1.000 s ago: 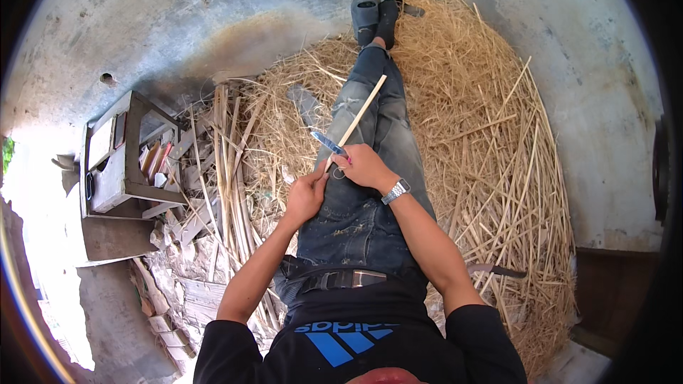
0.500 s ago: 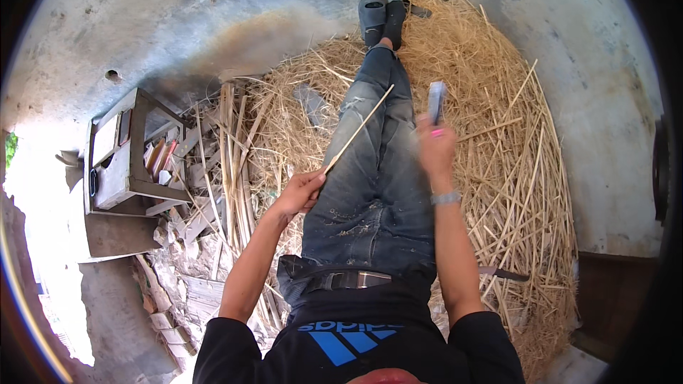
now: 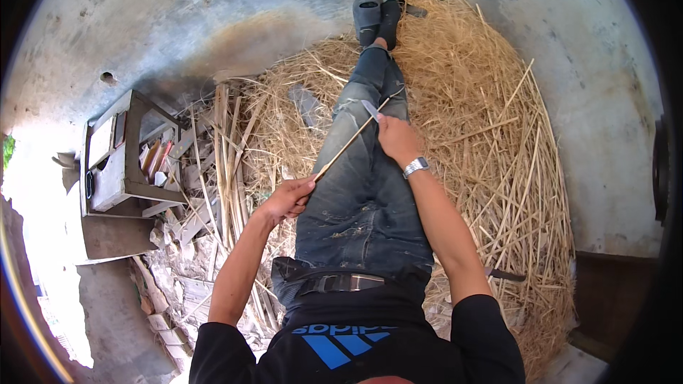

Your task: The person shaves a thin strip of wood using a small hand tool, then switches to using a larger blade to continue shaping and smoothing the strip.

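Observation:
My left hand (image 3: 287,200) pinches the near end of a thin pale bamboo strip (image 3: 346,146), which slants up and to the right above my jeans. My right hand (image 3: 399,138), with a watch on its wrist, is closed round a knife whose handle is hidden in the fist. The knife's short pale blade (image 3: 370,109) points up and left, at the strip's far part. Blade and strip seem to meet or cross near there; whether they touch I cannot tell. My legs (image 3: 356,192) lie stretched out under the strip, crossed at the ankles.
Shavings and thin strips (image 3: 491,171) cover the floor on the right. A dark, long blade-like tool (image 3: 506,274) lies there by my right elbow. On the left stand a worn wooden stool (image 3: 131,163) holding papers and upright slats (image 3: 226,142). Concrete walls (image 3: 178,14) enclose the spot.
My right hand has swung left and slightly down, bringing the knife from beside my legs to the strip's far part. My left hand has shifted slightly left and down, still pinching the strip.

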{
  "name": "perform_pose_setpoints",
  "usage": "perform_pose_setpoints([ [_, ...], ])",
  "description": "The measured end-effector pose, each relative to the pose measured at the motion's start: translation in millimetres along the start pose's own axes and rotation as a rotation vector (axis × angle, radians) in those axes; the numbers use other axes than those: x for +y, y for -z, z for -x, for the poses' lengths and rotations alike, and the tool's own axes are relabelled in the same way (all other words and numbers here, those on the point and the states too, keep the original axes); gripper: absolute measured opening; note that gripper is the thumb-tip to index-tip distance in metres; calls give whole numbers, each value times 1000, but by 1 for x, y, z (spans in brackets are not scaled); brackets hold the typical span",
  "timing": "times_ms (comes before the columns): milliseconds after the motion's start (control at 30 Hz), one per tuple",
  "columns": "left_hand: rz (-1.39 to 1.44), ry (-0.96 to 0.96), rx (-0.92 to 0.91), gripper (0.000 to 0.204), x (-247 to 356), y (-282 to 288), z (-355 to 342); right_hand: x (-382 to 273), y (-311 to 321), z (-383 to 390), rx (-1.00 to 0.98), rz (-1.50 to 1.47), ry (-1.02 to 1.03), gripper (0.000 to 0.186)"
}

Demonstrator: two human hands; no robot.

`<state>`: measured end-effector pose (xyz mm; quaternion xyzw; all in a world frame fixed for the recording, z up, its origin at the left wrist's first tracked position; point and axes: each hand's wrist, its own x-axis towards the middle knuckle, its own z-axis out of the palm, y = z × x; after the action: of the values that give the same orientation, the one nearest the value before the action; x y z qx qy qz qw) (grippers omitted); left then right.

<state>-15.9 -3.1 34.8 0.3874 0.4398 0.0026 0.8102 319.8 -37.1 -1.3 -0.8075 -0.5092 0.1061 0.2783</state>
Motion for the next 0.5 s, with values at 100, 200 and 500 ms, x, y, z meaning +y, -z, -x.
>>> perform_pose_setpoints([
  [100, -58, -20, 16, 51, -2, -2, -3, -5, -18, 13, -94, -46, 58, 55],
  [200, -45, -19, 15, 52, -4, 0, -6, -20, -27, 26, -160, -60, 7, 56],
  [500, 82, 23, -21, 46, 4, -9, -20, -33, -34, 52, -244, -201, 83, 55],
])
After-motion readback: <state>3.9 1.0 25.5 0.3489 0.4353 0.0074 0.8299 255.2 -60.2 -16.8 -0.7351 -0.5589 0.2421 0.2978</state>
